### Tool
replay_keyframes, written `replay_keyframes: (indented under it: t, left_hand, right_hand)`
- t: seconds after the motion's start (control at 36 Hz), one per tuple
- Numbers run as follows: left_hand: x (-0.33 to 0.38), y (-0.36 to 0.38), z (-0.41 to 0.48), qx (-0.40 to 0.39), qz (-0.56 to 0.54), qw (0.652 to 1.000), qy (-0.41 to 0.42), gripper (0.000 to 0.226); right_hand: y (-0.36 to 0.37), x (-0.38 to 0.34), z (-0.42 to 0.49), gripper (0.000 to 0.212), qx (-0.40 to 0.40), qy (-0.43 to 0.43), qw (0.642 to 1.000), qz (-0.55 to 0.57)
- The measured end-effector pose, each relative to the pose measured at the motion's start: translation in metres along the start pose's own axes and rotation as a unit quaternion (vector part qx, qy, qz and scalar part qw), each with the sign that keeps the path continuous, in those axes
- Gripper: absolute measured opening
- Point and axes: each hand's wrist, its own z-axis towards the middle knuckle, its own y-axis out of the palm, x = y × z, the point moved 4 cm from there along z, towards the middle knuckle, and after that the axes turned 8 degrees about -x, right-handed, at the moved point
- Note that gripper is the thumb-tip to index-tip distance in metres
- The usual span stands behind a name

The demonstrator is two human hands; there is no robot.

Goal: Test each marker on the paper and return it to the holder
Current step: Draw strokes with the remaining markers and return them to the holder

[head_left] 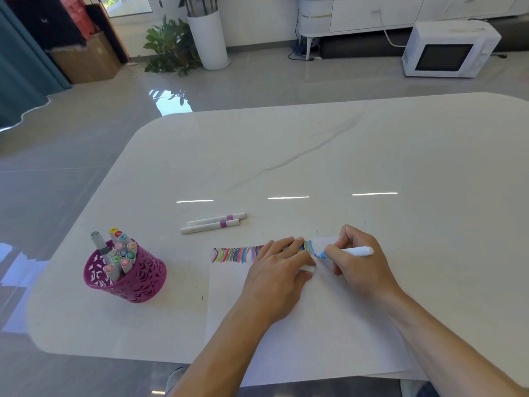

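Both hands share it: left hand (276, 270) flat, pinning the paper (315, 333) steady, while right hand (359, 263) grips the marker (356, 250), drawing a stroke.

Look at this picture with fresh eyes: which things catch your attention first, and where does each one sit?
The row of coloured strokes along the far edge of the paper stands out; there the right hand grips a blue marker and the left hand lies flat on the paper. At left stands a purple holder packed with markers, and two white markers lie side by side beyond the paper.
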Motion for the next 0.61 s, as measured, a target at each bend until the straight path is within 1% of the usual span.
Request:
replay_keyframes:
  t: [0.14,0.31,0.36,0.44,0.5,0.61]
  left_hand:
    - [-0.001,0.000,0.000,0.000,-0.043,0.999,-0.015,0.018]
    - [-0.008,-0.008,-0.002,-0.028,-0.123,0.991,-0.049,0.021]
    - [-0.011,-0.014,-0.005,-0.010,-0.150,0.987,-0.058,0.020]
    - [-0.011,-0.026,-0.010,0.051,-0.182,0.979,-0.071,0.016]
    - [-0.008,-0.032,-0.013,0.087,-0.195,0.974,-0.078,0.014]
    - [-0.008,-0.037,-0.023,0.118,-0.246,0.956,-0.106,0.018]
  right_hand:
    - [0.000,0.002,0.000,0.025,-0.004,0.008,1.000,0.005]
    - [-0.007,-0.001,0.000,0.017,-0.007,0.013,0.997,0.081]
    - [-0.010,-0.004,-0.001,0.019,0.000,0.002,0.994,0.105]
    - [-0.014,-0.012,-0.004,0.009,0.013,-0.021,0.992,0.122]
    - [-0.015,-0.019,-0.008,0.007,0.015,-0.034,0.991,0.126]
    - [-0.012,-0.033,-0.021,0.010,0.008,-0.057,0.987,0.151]
